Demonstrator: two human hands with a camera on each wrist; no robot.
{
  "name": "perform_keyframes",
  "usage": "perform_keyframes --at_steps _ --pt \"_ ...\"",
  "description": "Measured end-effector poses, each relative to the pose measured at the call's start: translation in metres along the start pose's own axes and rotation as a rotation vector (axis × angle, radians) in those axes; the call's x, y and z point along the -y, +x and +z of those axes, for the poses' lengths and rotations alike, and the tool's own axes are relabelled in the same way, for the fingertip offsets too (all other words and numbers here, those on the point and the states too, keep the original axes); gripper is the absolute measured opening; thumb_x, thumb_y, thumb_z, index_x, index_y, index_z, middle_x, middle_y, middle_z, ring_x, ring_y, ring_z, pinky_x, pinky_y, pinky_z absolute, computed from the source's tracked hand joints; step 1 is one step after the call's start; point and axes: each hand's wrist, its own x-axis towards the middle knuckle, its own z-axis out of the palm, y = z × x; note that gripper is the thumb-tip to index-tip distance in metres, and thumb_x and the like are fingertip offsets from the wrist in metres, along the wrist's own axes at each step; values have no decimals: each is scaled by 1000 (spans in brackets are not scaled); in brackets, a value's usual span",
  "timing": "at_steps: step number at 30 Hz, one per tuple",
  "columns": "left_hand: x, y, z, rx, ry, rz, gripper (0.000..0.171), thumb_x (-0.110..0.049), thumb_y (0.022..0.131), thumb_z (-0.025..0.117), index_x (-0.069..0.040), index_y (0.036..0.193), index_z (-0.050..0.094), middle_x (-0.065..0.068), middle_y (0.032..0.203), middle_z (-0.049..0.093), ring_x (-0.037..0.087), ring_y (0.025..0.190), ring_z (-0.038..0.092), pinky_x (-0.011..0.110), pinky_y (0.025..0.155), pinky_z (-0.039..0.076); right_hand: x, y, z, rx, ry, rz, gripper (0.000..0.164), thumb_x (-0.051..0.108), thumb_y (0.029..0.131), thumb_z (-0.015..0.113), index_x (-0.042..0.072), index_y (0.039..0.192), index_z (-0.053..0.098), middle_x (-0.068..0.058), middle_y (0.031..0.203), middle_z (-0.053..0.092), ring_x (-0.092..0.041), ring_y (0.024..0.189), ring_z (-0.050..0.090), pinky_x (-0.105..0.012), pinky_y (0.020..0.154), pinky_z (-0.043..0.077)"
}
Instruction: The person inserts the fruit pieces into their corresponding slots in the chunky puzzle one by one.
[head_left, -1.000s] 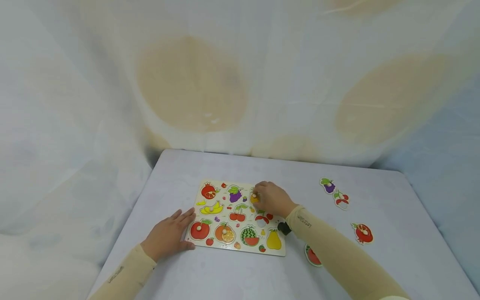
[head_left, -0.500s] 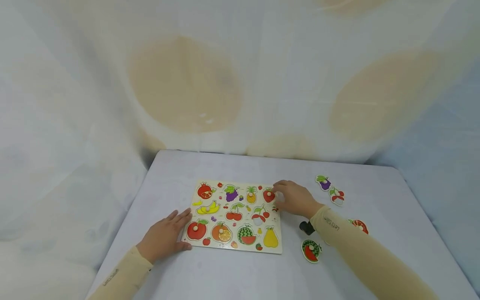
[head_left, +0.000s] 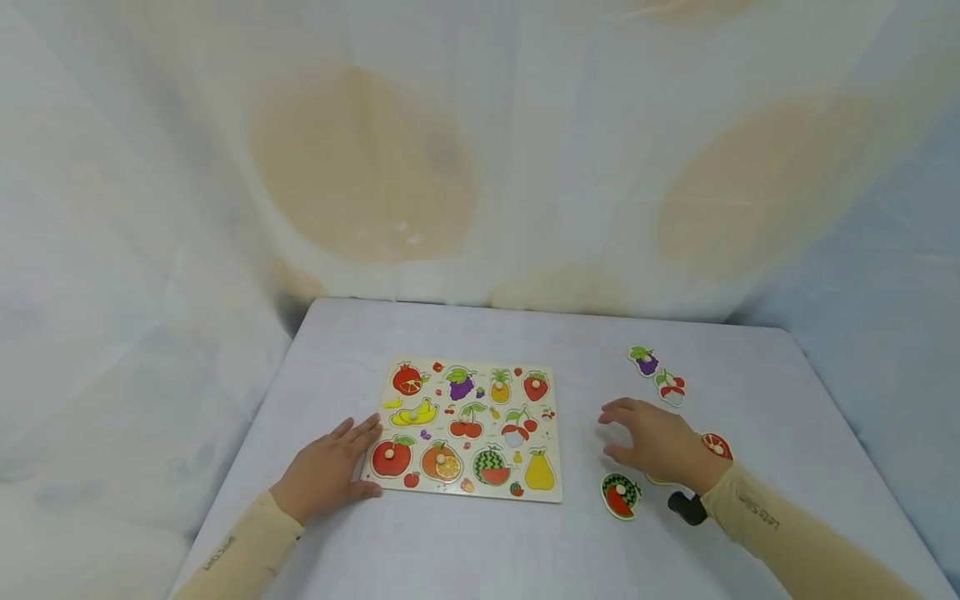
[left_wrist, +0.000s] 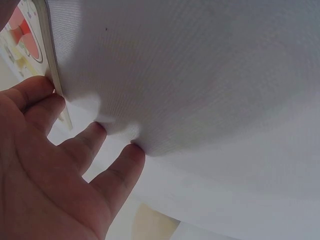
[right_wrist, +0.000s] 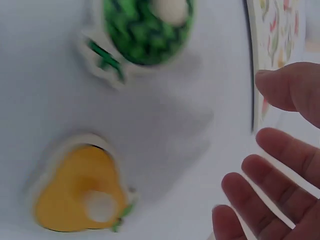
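Observation:
A wooden fruit puzzle board [head_left: 551, 494] lies on the white table. My left hand [head_left: 326, 471] rests at its left side with spread fingers; in the left wrist view, two fingertips meet the board's edge and the others touch the cloth. Knobbed pieces, among them a strawberry [head_left: 536, 386], a pineapple [head_left: 500, 387], an apple [head_left: 392, 457] and an orange [head_left: 441, 462], sit in the board. Right of it, my right hand [head_left: 660, 442] hovers with parted fingers, holding nothing. Below the hand, the right wrist view shows a watermelon piece [right_wrist: 145, 35] and a yellow pear piece [right_wrist: 82, 187].
Farther back on the right lie a grape piece [head_left: 643, 361] and a red-and-white fruit piece [head_left: 671, 388]. A pomegranate piece [head_left: 716, 447] is partly covered by my right wrist. A pale patterned curtain [head_left: 540, 167] hangs behind the table.
My right hand left the pineapple, touched the strawberry piece at the board's upper right corner, then moved right over the loose pieces. The left hand stays at the board.

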Motion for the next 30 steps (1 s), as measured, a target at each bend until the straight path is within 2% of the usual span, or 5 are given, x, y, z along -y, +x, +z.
perform_keyframes --at_steps 4,9,15,25,30 --pt "0 1 0 0 -2 1 95 -53 74 83 -8 149 46 5 157 38 41 141 35 55 106 40 1 -23 10 22 -5 72 45 44 74 87 21 111 72 -3 123 64 -25 106 64 -38 75 59" --pt "1 1 1 -2 8 3 95 -53 74 83 -8 149 47 6 157 38 42 140 36 54 106 41 7 -42 24 42 -36 114 53 58 64 89 24 101 71 1 116 64 -15 85 63 -29 61 56" --pt "2 1 3 -2 4 5 95 -53 74 83 -8 149 47 6 157 39 41 140 36 54 105 42 12 -53 39 27 -86 111 66 61 60 89 18 107 73 -1 111 63 -17 92 63 -39 76 60" --pt "1 0 2 -3 1 7 94 -52 74 83 -8 149 47 6 157 39 41 140 36 54 107 40 16 -50 41 -30 -36 33 53 32 68 92 14 114 71 -2 121 62 -20 102 64 -41 86 57" --pt "0 -1 -1 -1 0 6 94 -52 75 83 -8 149 47 6 157 39 41 140 36 54 107 40 15 -48 42 -52 -54 62 54 36 68 92 12 112 71 -7 124 62 -25 107 63 -43 88 56"
